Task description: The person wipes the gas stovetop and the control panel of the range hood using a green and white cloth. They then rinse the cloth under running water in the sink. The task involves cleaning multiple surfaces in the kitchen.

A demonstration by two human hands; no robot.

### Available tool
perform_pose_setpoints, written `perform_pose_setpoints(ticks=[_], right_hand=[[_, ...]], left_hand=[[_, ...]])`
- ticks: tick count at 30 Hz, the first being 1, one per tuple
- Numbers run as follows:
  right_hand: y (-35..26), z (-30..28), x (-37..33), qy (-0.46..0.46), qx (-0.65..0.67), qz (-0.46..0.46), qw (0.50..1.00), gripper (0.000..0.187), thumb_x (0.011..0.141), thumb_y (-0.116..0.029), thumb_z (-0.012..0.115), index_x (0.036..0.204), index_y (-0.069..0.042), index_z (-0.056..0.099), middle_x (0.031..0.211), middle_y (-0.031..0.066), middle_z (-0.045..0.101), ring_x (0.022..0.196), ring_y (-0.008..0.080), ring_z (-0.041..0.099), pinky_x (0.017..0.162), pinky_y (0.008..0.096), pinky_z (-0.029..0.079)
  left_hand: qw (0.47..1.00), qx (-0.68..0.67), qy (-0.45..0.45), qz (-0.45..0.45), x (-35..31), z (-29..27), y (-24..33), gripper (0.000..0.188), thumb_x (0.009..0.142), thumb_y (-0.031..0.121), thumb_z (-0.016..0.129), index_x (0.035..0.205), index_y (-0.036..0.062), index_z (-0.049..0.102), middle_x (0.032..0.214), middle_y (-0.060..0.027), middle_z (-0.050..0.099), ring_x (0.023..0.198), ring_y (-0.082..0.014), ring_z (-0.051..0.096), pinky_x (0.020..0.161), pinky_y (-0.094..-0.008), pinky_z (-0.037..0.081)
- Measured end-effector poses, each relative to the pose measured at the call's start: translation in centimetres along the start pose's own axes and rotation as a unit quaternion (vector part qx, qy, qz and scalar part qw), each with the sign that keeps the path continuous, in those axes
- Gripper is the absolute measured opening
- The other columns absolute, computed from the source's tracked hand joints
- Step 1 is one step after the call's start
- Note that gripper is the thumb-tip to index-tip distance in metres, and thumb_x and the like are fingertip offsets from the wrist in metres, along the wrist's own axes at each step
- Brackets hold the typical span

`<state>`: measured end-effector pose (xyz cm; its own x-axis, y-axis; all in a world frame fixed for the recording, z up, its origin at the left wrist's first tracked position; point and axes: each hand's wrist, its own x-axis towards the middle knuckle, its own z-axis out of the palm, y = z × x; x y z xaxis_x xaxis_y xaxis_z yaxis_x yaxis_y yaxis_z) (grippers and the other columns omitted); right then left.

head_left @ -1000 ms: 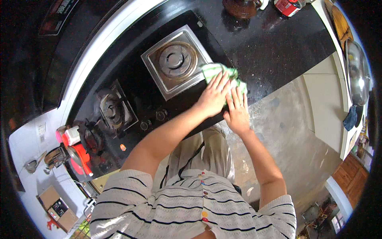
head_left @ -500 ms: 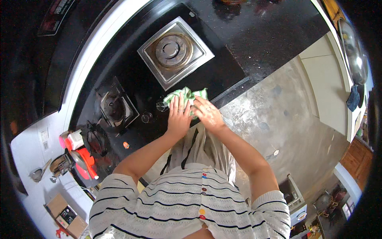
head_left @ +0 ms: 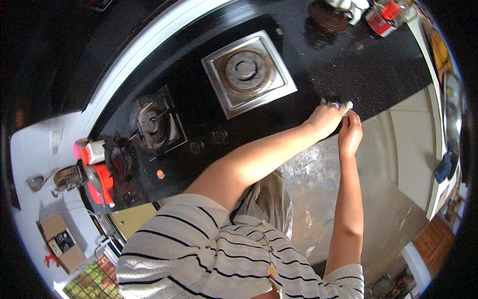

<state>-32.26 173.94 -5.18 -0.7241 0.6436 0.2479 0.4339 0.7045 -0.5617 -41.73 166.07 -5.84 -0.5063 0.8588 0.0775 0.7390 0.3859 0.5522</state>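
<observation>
Both arms reach out to the right over the black counter (head_left: 343, 70). My left hand (head_left: 324, 121) is closed on a crumpled green and white cloth (head_left: 348, 105), most of which its fingers hide. Right beside it, at the counter's front edge, my right hand (head_left: 350, 133) has its fingers closed at the cloth's near side. To the left of the hands lies the black glass cooktop, with a square steel burner tray (head_left: 234, 103) around a round burner (head_left: 246, 70). Two dark knobs (head_left: 219, 136) sit along its front.
A second burner with a black pan support (head_left: 154, 124) is at the left. Red and white containers (head_left: 94, 152) stand beyond it. A small orange thing (head_left: 160, 174) lies near the front edge. Far right are a red-labelled jar (head_left: 383, 22) and a dark brown pot (head_left: 326, 17).
Both hands have moved right with the cloth, from the cooktop's front edge to the counter beyond it. The cloth is more bunched up, and my view has shifted.
</observation>
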Motion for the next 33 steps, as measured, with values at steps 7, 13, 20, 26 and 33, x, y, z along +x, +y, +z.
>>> perform_pose_setpoints(ticks=[7, 13, 20, 26, 33], right_hand=[[-20.0, 6.8, 2.3, -0.036, 0.168, -0.146, 0.974, 0.024, 0.079, 0.001, 0.061, 0.103, 0.002, 0.062, 0.106, 0.0171, 0.063, 0.092, 0.0367, 0.063, 0.081, 0.0416, 0.052], [-30.7, 23.2, 5.5, -0.099, 0.06, -0.302, 0.946, 0.028, 0.084, -0.009, 0.051, 0.107, -0.002, 0.064, 0.125, 0.0163, 0.056, 0.116, 0.0306, 0.054, 0.098, 0.0372, 0.045], [-24.9, 23.4, -1.5, -0.212, 0.001, -0.377, 0.902, 0.054, 0.083, -0.011, 0.051, 0.136, -0.009, 0.046, 0.139, 0.0203, 0.044, 0.123, 0.0334, 0.049, 0.109, 0.0394, 0.035], [-23.3, 19.8, -6.2, -0.149, 0.003, -0.367, 0.918, 0.05, 0.084, -0.006, 0.048, 0.134, -0.001, 0.047, 0.137, 0.0213, 0.047, 0.128, 0.0309, 0.047, 0.107, 0.0379, 0.038], [-25.0, 22.9, -4.9, -0.087, -0.052, -0.309, 0.946, 0.048, 0.082, -0.008, 0.05, 0.129, 0.004, 0.049, 0.134, 0.0229, 0.049, 0.123, 0.029, 0.051, 0.1, 0.0322, 0.044]], left_hand=[[0.984, 0.07, 0.041, -0.158, -9.2, -18.7, -11.0, 0.032, 0.097, 0.012, 0.04, 0.125, 0.0076, 0.054, 0.103, -0.02, 0.064, 0.088, -0.031, 0.066, 0.073, -0.0399, 0.054], [0.953, 0.178, 0.117, -0.213, -14.3, -20.4, -29.0, 0.049, 0.092, 0.011, 0.045, 0.14, 0.0004, 0.037, 0.147, -0.0236, 0.031, 0.135, -0.0386, 0.032, 0.107, -0.047, 0.034], [0.971, 0.148, -0.007, -0.189, -19.8, -15.9, -26.6, 0.054, 0.092, 0.019, 0.048, 0.142, 0.0027, 0.034, 0.152, -0.0249, 0.02, 0.141, -0.0417, 0.018, 0.114, -0.0458, 0.02], [0.984, 0.071, -0.091, -0.138, -22.3, -16.0, -24.1, 0.055, 0.096, 0.026, 0.042, 0.146, 0.0068, 0.029, 0.154, -0.0209, 0.016, 0.143, -0.038, 0.012, 0.117, -0.0433, 0.014], [0.979, 0.187, -0.044, -0.064, -17.5, -17.8, -27.9, 0.048, 0.095, 0.015, 0.042, 0.14, 0.0011, 0.036, 0.154, -0.0195, 0.018, 0.141, -0.0387, 0.018, 0.115, -0.0454, 0.019]])
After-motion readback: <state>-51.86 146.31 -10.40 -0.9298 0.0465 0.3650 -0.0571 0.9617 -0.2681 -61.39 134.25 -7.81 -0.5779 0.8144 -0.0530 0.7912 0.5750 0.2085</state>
